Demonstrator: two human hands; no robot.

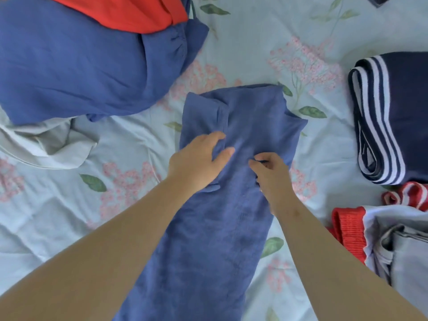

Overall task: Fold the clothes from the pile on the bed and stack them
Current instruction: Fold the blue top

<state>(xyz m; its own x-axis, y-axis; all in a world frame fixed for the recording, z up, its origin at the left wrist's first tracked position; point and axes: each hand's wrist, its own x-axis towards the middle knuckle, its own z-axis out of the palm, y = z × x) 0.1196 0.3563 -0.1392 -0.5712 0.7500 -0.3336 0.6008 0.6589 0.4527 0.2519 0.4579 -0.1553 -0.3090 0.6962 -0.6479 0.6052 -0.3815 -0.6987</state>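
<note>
We see a long blue garment (208,239) lying on the bed (69,216). It is folded into a narrow strip that runs from 6 o'clock up to the middle of the view, and its far end is doubled over into uneven flaps. Both hands are on it at the centre, close together but not touching.

The left hand (196,158) comes in from 7 o'clock. Its thumb and fingers are curled round a raised ridge of the blue cloth. The right hand (271,177) comes in from 5 o'clock. Its fingers are bent under and nip a small tuck of the same cloth against the thumb.

The pile (81,66) sits at 10 o'clock and is mostly a big rumpled blue cloth. A red garment (129,12) lies over its far edge at 11 o'clock. A pale grey garment (46,144) spills out from under it at 9 o'clock.

At 3 o'clock, well apart from the hands, a navy striped garment (393,117) lies folded, with white bands along its rounded edge. Just below it, at 4 o'clock, sits a folded pale garment with red ribbed trim (347,230). The sheet is light blue, printed with pink blossoms and green leaves.
</note>
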